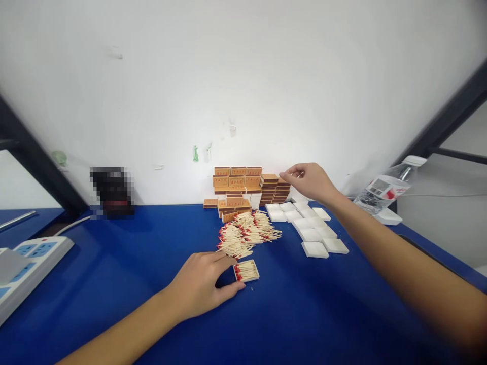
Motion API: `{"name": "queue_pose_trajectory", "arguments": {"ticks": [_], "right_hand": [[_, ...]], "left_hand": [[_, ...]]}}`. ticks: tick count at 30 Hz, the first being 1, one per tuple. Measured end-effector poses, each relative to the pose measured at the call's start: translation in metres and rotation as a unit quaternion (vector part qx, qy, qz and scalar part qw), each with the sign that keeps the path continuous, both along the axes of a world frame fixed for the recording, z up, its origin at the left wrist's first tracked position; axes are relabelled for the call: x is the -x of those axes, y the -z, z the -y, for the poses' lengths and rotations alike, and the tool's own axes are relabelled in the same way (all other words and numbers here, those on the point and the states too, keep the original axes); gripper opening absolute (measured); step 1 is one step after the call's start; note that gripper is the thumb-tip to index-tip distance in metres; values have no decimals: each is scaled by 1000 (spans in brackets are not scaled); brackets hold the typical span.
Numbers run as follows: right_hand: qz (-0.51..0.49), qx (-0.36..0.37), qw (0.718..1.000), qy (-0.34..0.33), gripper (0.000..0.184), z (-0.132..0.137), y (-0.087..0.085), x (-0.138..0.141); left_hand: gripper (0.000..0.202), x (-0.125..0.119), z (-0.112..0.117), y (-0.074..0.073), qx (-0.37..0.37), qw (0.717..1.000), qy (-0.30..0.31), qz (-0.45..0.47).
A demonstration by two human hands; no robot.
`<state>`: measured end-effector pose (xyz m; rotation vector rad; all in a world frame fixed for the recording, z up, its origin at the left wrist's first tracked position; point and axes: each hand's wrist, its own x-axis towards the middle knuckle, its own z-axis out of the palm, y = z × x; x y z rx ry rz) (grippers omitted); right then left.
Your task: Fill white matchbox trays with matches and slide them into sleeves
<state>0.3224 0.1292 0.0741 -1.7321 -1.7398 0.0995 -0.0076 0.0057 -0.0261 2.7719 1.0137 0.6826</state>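
A small white matchbox tray [257, 278] with red-tipped matches in it lies on the blue table. My left hand [203, 281] rests beside it, thumb and forefinger bracketing its left end. Just behind the tray spreads a heap of loose matches [249, 233]. My right hand [309, 180] is raised at the right end of the stacked orange matchboxes [236, 181], its fingers bent together in a pinch. Whatever lies between those fingertips, if anything, is too small to make out. White empty trays [314, 234] lie in loose rows below the right hand.
A tilted clear plastic bottle [386, 187] is at the right, near the dark metal frame. To the left sit a white power strip [36, 258] and a blurred-out dark object [112, 192]. The white wall [171, 101] rises behind the table [160, 233].
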Motion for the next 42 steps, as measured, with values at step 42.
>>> {"name": "queue_pose_trajectory", "arguments": {"ticks": [42], "right_hand": [[-45, 176, 909, -376, 55, 118, 78, 59]], "left_hand": [[36, 6, -12, -11, 11, 990, -19, 137]]}}
